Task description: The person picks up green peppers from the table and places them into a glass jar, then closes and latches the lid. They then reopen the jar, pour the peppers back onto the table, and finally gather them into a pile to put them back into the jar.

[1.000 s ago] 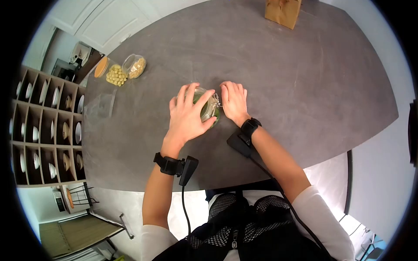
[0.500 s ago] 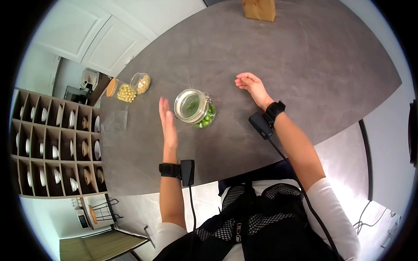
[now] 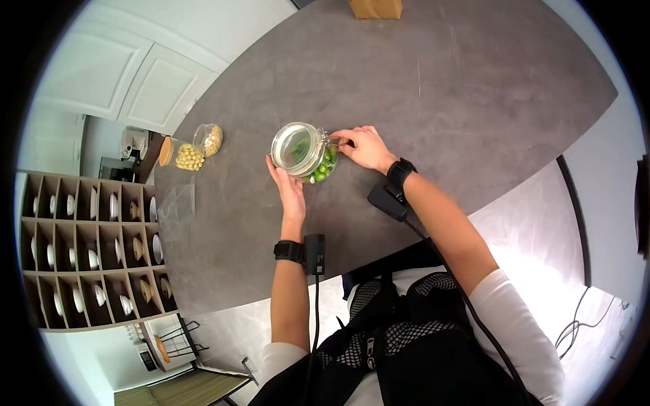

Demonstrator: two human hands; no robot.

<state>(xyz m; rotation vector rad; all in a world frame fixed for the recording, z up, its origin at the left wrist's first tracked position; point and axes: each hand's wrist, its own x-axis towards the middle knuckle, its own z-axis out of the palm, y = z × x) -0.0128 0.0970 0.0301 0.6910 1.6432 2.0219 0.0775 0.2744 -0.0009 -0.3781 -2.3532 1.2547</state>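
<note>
A glass jar (image 3: 317,177) with green round items inside stands on the grey table, its clear lid (image 3: 294,149) down on the rim. My left hand (image 3: 291,196) grips the jar at its near left side, the fingers partly hidden behind the glass. At the jar's right side, my right hand (image 3: 367,149) pinches the wire clasp (image 3: 333,141) with curled fingers. Both wrists wear black straps with a small cabled box.
Left on the table lie a jar of pale yellow items (image 3: 189,158) with a wooden lid and a second glass jar (image 3: 208,139). A clear plastic piece (image 3: 180,199) is near them. A brown paper bag (image 3: 376,9) stands at the far edge. Shelves of bowls (image 3: 101,250) are beyond.
Both hands have come in to the jar: my left hand now grips its side, and my right hand has moved left onto the clasp. The whole view has shifted slightly.
</note>
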